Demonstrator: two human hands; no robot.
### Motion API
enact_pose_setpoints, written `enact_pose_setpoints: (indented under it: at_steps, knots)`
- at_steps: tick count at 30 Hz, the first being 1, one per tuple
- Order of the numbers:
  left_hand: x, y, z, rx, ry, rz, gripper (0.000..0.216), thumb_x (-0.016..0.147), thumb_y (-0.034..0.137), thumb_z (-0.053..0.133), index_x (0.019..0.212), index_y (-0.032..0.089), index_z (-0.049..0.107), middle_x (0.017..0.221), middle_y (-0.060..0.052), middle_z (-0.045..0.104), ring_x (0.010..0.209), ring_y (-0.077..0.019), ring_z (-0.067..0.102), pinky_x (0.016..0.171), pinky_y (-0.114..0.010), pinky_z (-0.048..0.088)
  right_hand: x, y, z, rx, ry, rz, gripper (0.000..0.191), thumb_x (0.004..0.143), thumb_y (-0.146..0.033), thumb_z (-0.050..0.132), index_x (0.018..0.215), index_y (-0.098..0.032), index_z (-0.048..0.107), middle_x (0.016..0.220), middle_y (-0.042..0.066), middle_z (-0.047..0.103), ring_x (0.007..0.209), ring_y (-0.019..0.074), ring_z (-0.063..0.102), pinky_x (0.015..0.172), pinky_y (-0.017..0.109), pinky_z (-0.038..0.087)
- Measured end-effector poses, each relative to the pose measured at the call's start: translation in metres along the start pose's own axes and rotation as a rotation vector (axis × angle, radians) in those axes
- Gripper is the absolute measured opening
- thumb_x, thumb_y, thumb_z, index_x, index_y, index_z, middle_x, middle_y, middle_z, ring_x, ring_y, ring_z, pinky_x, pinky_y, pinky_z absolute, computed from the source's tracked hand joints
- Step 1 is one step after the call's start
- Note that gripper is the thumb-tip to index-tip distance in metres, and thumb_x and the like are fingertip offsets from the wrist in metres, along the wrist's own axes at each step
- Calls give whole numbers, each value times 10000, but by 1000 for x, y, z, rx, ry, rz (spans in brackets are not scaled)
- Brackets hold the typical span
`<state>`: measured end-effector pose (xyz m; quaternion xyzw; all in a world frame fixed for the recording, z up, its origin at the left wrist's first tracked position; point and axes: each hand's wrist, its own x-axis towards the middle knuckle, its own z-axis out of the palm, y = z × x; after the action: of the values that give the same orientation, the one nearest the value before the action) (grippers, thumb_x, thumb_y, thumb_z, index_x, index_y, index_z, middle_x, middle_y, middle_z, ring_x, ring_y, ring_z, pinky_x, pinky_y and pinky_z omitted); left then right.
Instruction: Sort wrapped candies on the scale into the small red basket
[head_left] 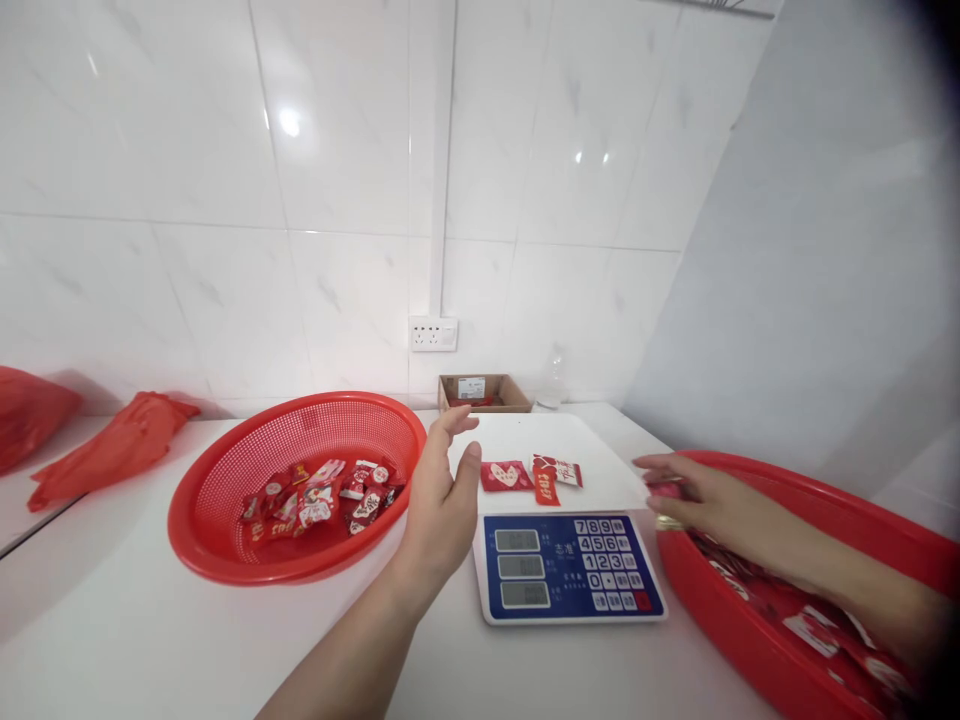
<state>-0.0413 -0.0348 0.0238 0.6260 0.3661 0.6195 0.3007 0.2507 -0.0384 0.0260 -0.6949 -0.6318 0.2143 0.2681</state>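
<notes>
While the right hand (709,497) has its fingers pinched on a red packet (664,490), plus a goldish bit too blurry to make out, the left hand (444,490) is up by the left edge of the scale (562,605), thumb and fingers spread well apart, nothing in it. Right under the right forearm there's a big red tub (724,640) with loads of wrapped packets (814,630) lying in it, mostly red. Just left of the left hand sits a red mesh basket (300,425) with a smaller heap of sweets (319,505), red, pink and white wrappers all jumbled on the bottom. Between the two hands, three loose packets (506,476) lie on the scale's white plate. Past the left hand, over by the wall, you've got a cardboard box (510,394) with a white label and something reddish inside, too small to tell. Red plastic bags (116,450) are way off left; can't tell what's in those.
</notes>
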Motion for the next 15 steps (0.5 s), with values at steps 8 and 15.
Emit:
enact_pose_setpoints:
  at_steps: [8,15]
  knots:
    - [1,2,-2,-33,4,15,319,887,259,428,1205,241,421,1202,-70,524,1175,-193,456,1005,-400,342,27,-21,38,2,-73,-132,556,719,-263,520,1268,-223,441,1385,94,403,1248,256,402,997,399,386]
    - [1,-1,1,-3,-15,18,326,885,280,436,1209,244,420,1210,-76,521,1184,-200,451,1001,-399,347,14,-18,52,-231,-217,-217,486,798,-389,470,1248,-215,523,1379,64,441,1326,278,268,1074,453,240]
